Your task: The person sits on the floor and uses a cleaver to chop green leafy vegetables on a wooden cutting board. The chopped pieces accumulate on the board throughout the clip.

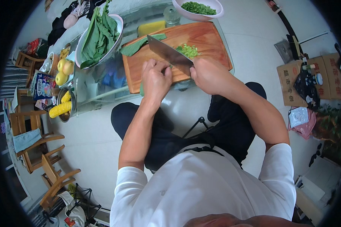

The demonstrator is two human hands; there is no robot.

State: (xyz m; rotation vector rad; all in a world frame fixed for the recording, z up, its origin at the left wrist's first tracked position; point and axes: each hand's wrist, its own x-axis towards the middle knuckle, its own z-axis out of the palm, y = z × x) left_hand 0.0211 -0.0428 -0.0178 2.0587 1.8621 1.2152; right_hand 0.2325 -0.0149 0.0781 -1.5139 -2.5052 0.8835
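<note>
My right hand [207, 74] grips the handle of a cleaver [170, 54], its broad blade angled up and left over the wooden cutting board [207, 37]. On the board's near left part, my left hand [157, 76] is curled round a green leafy vegetable, mostly hidden by the fingers; a bit of leaf shows below the hand at the board's edge. Chopped green stalk pieces [189, 51] lie in a small heap just beyond the blade. A loose leaf [136, 46] stretches along the board's far left edge, partly behind the blade tip.
The board rests on a glass table [99, 93]. Whole leafy greens [98, 42] fill a bowl [120, 25] at the left; another bowl [216, 15] of chopped greens stands beyond. Near a glass jar [171, 15] is a yellow object [151, 27]. Apples [64, 68] and corn [60, 109] are farther left.
</note>
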